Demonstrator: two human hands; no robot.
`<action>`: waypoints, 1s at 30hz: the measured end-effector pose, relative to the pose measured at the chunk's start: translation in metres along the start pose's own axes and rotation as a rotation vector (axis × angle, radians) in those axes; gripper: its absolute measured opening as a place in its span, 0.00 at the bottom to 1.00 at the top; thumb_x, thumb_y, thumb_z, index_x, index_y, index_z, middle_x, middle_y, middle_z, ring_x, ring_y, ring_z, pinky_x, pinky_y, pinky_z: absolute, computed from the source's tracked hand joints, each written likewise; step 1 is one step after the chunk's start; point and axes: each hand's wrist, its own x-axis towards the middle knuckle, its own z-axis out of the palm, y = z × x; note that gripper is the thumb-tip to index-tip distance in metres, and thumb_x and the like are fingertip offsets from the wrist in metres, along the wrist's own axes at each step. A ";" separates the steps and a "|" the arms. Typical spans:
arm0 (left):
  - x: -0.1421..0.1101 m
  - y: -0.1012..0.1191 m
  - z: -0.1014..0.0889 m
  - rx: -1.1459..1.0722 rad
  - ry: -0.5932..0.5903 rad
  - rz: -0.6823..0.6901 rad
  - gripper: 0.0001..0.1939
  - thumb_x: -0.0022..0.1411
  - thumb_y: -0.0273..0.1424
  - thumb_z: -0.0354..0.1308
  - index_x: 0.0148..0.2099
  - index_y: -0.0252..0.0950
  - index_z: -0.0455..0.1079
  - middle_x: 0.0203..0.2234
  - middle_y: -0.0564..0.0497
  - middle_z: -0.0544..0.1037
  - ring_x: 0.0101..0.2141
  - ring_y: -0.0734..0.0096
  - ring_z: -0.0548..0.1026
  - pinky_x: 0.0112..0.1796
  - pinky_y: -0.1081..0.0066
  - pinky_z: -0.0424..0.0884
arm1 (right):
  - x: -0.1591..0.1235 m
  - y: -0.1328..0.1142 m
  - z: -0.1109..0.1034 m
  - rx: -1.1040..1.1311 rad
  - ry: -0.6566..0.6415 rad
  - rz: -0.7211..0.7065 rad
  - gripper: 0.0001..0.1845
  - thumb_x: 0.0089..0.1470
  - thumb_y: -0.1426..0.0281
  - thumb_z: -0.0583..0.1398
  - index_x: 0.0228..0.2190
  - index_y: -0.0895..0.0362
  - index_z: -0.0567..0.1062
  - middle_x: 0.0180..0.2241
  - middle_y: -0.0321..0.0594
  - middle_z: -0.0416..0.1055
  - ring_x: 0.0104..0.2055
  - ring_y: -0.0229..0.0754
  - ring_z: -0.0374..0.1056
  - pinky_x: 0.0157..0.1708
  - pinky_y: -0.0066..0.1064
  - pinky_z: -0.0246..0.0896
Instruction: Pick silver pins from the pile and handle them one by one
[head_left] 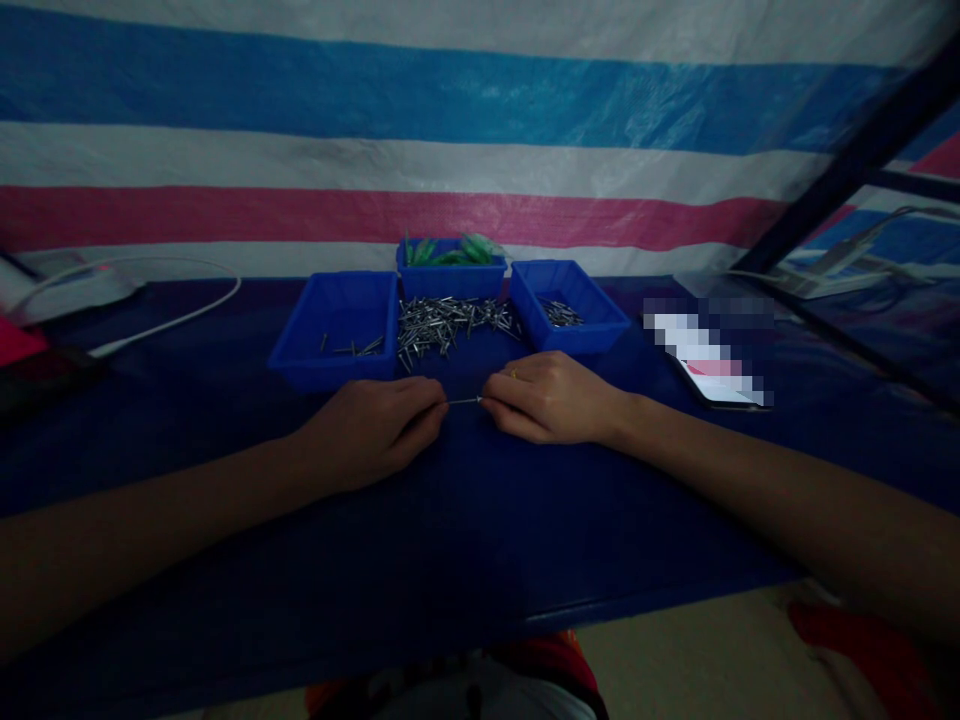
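Between my hands, just above the blue table, a thin metal rivet (463, 401) lies level, its small flange close to my right fingertips. My left hand (382, 425) is closed in a pinch at the rivet's thin end. At the flange end my right hand (551, 398), with a ring on one finger, pinches too; my fingers hide what lies beyond the flange. Behind my hands is a loose pile of similar metal rivets (442, 322). A blue bin (300, 325) on the left holds a few rivets, and the right blue bin (600, 315) holds a small heap.
A third blue bin (452, 280) with green plastic packets (480, 248) stands behind the pile. To the right lies a phone (712, 375). A white cable (169, 318) curves at the left. The table's front edge (555, 615) runs near my body; a striped sheet (450, 100) hangs behind.
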 end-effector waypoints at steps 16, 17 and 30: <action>-0.003 -0.002 0.002 0.063 0.133 0.155 0.14 0.71 0.32 0.45 0.38 0.33 0.70 0.26 0.53 0.73 0.25 0.77 0.72 0.27 0.75 0.63 | -0.001 0.000 0.002 -0.042 0.087 -0.092 0.20 0.68 0.67 0.48 0.29 0.60 0.73 0.22 0.35 0.69 0.23 0.34 0.62 0.25 0.27 0.53; -0.003 -0.002 0.002 0.067 0.135 0.157 0.14 0.71 0.32 0.45 0.38 0.33 0.70 0.26 0.53 0.73 0.25 0.77 0.71 0.27 0.75 0.63 | -0.001 0.000 0.002 -0.046 0.081 -0.090 0.20 0.68 0.67 0.48 0.29 0.60 0.73 0.22 0.35 0.69 0.23 0.34 0.62 0.25 0.27 0.53; -0.003 0.000 0.001 0.095 0.156 0.162 0.16 0.72 0.33 0.43 0.37 0.35 0.71 0.25 0.54 0.72 0.23 0.78 0.69 0.26 0.76 0.62 | 0.001 -0.003 0.000 -0.028 0.034 -0.104 0.20 0.68 0.67 0.47 0.28 0.59 0.71 0.22 0.35 0.67 0.24 0.34 0.61 0.26 0.28 0.51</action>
